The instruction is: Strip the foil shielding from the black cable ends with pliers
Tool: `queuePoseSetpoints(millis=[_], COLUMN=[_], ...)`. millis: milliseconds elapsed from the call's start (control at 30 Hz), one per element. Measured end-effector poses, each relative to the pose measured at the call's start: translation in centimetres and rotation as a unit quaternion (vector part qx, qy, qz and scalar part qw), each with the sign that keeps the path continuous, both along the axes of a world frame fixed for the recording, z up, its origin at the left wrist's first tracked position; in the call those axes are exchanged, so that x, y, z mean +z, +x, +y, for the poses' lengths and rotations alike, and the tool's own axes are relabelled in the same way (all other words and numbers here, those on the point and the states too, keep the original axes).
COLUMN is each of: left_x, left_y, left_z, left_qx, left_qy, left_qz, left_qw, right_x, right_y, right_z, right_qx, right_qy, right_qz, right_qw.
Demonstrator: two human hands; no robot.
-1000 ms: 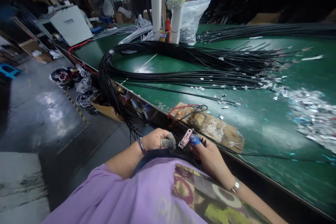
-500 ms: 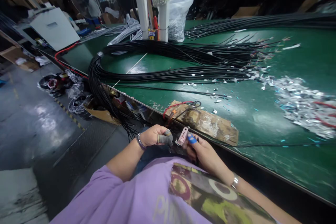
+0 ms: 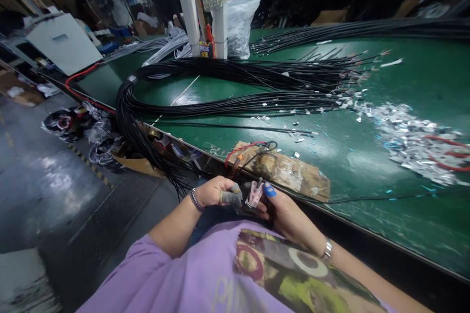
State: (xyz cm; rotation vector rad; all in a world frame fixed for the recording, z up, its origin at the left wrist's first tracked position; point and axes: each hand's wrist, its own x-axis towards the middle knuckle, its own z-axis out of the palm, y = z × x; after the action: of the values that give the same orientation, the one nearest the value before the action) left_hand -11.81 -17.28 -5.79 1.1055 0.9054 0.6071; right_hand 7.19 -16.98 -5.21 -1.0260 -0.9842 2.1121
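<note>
My left hand [image 3: 220, 192] is closed in front of my body, just below the edge of the green table [image 3: 367, 166], with a grey cover on its fingertip. It pinches something dark that I cannot make out. My right hand [image 3: 282, 212], a blue cover on its fingertip, grips a small pinkish metal tool [image 3: 254, 194] between the two hands. A thin black cable [image 3: 367, 199] runs from the hands along the table edge to the right. A worn cardboard pad [image 3: 290, 171] with red and black wires lies right behind the hands.
A big looped bundle of black cables [image 3: 227, 83] covers the table's middle and hangs over its left edge. Silver and white scraps [image 3: 407, 139] litter the right side. White posts [image 3: 185, 5], a plastic bag [image 3: 238, 19] and a white box [image 3: 62, 44] stand farther back. Clutter lies on the floor [image 3: 91, 132] at left.
The view has shifted right, so everything slid left in the picture. Both hands stay together at the table edge; the tool has tipped slightly and the hands have drawn closer.
</note>
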Motion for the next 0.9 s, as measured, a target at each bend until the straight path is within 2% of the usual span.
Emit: queuePoseSetpoints(millis=[200, 433, 700, 900], left_x=[-0.1, -0.3, -0.8, -1.0], left_y=[0.3, 0.7, 0.8, 0.6], left_z=[-0.2, -0.3, -0.5, -0.9], left_qx=[-0.008, -0.014, -0.008, 0.012], left_qy=[-0.002, -0.002, -0.012, -0.021], left_qz=[-0.008, 0.002, -0.006, -0.001], left_qw=[1.0, 1.0, 1.0, 1.0], right_x=[0.0, -0.1, -0.2, -0.7], right_y=[-0.4, -0.5, -0.6, -0.3], right_z=[0.3, 0.4, 0.2, 0.1], right_qx=[-0.018, -0.038, -0.021, -0.022], right_qy=[-0.039, -0.039, -0.026, -0.053], right_qz=[0.048, 0.023, 0.028, 0.046], right_qw=[0.998, 0.998, 0.999, 0.997])
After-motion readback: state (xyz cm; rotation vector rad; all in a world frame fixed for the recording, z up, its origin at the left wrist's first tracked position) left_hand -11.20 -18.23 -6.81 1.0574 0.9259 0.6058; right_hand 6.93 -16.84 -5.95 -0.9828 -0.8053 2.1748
